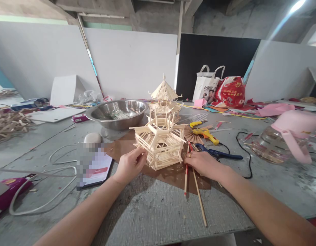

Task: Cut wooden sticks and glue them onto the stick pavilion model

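Observation:
A hexagonal model frame [164, 147] built of thin wooden sticks sits in front of me, tilted a little, over a brown board [158, 174]. My left hand [132, 162] pinches its left lower edge, fingers closed. My right hand [200, 162], with a ring on one finger, is at the model's right side, its fingers bent; whether they grip the model or a stick is hidden. Under that hand lie a red pencil [186, 181] and a plain wooden stick [200, 201]. Behind stands a pagoda-like stick model [164, 90] with a pointed roof.
A steel basin [117, 116] stands back left, a phone [99, 167] and white cable nearer. On the right are a yellow glue gun [206, 135], a blue-handled clamp-like tool [219, 153] and a pink-lidded bottle [278, 136]. Bags [229, 92] and coloured paper lie behind.

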A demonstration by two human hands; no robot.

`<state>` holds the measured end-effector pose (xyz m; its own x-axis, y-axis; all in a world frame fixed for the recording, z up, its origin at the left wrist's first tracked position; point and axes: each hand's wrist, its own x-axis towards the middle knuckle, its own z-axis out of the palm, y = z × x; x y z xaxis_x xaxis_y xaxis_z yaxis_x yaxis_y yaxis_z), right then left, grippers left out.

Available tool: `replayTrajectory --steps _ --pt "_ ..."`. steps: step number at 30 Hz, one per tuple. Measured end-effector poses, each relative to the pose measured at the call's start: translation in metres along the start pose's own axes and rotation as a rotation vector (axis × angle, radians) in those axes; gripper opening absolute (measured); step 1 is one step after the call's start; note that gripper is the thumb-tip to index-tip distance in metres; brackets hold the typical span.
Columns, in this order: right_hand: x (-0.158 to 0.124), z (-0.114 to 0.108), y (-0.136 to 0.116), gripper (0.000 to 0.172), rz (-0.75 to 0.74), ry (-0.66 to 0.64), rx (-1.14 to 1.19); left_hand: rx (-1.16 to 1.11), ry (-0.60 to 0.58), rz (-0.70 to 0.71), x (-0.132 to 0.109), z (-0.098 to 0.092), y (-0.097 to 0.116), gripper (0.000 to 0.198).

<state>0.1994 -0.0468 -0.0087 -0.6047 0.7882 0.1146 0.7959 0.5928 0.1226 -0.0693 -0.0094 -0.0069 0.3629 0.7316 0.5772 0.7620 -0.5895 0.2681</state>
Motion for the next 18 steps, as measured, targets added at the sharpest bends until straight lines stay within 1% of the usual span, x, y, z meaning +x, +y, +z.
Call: replayTrajectory --steps 4,7,9,11,13,14,16,17,18 --pt "-0.001 -0.003 -0.001 0.018 -0.066 0.057 0.005 -0.021 0.056 0.05 -0.001 -0.004 0.002 0.018" --pt "-0.003 -0.004 -0.003 0.02 -0.117 0.182 0.064 -0.031 0.055 0.163 -0.002 -0.01 0.004 0.026" --pt "-0.005 -0.006 -0.007 0.021 -0.154 0.303 0.103 -0.037 0.026 0.279 -0.003 -0.014 0.008 0.028" --pt "-0.006 -0.008 -0.011 0.021 -0.2 0.412 0.118 -0.059 0.0 0.407 -0.004 -0.018 0.015 0.023" --pt "-0.008 -0.011 -0.016 0.02 -0.235 0.496 0.103 -0.086 -0.033 0.517 -0.005 -0.021 0.023 0.019" --pt "-0.009 -0.013 -0.018 0.02 -0.245 0.534 0.084 -0.104 -0.046 0.559 -0.006 -0.022 0.027 0.02" --pt "-0.01 -0.016 -0.022 0.02 -0.242 0.597 0.029 -0.139 -0.145 0.59 -0.007 -0.023 0.034 0.029" --pt "-0.011 -0.018 -0.023 0.021 -0.229 0.624 -0.001 -0.188 -0.204 0.591 -0.008 -0.024 0.036 0.031" --pt "-0.01 -0.018 -0.024 0.022 -0.211 0.648 -0.025 -0.226 -0.232 0.571 -0.008 -0.025 0.038 0.033"
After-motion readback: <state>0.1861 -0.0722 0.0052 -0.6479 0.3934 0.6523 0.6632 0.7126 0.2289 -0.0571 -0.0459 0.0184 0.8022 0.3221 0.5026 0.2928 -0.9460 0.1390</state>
